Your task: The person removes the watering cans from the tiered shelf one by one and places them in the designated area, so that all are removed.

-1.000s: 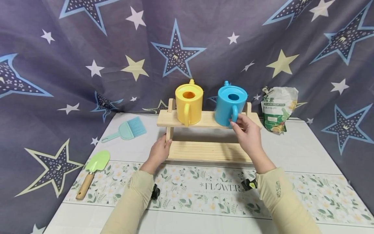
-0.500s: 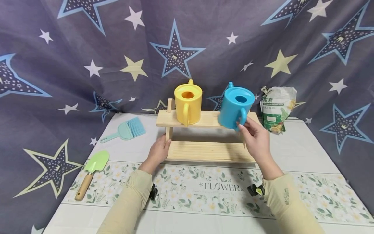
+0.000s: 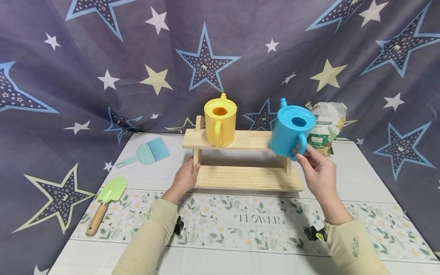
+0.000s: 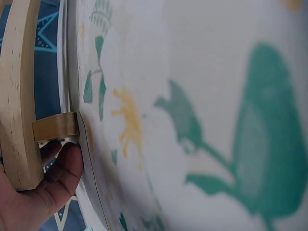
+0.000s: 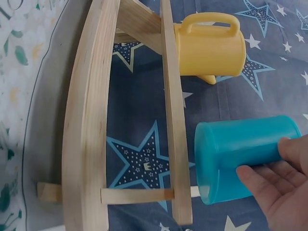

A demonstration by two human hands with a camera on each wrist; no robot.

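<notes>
Beige sleeves [image 3: 148, 238] cover both forearms in the foreground, at 8 and 4 o'clock from the centre of the two-tier wooden shelf [image 3: 249, 178]; all clock positions below are read from that centre in the head view unless another reference is given. Beyond them, a floral tablecloth strip [image 3: 240, 238] crosses the table, with the printed word FLOWER near 6 o'clock. Between 8 and 9 o'clock lies a hand trowel [image 3: 101, 212] with a green blade and wooden handle, blade pointing away from the person. Also between 8 and 9 o'clock, much closer in, the left hand [image 3: 183, 177] grips the shelf's end at the upright, thumb in front and fingers curled behind. Between 3 and 4 o'clock, the right hand [image 3: 321, 173] is partly closed, pinching the lower handle [image 3: 303, 145] of the blue watering can [image 3: 290, 131] between thumb and fingers. Can position: 2 o'clock, at the upper board's end, tilted; the right wrist view shows a narrow gap between base and board. At 11 o'clock, the yellow watering can [image 3: 225, 126] stands upright on the upper board, handle facing the person. A light-teal hand brush [image 3: 146, 154] lies at 9 o'clock. Between 2 and 3 o'clock, a white-and-green pouch [image 3: 326, 126] stands partly hidden behind the blue can. Star-printed purple-grey fabric [image 3: 254, 34] forms the backdrop.
</notes>
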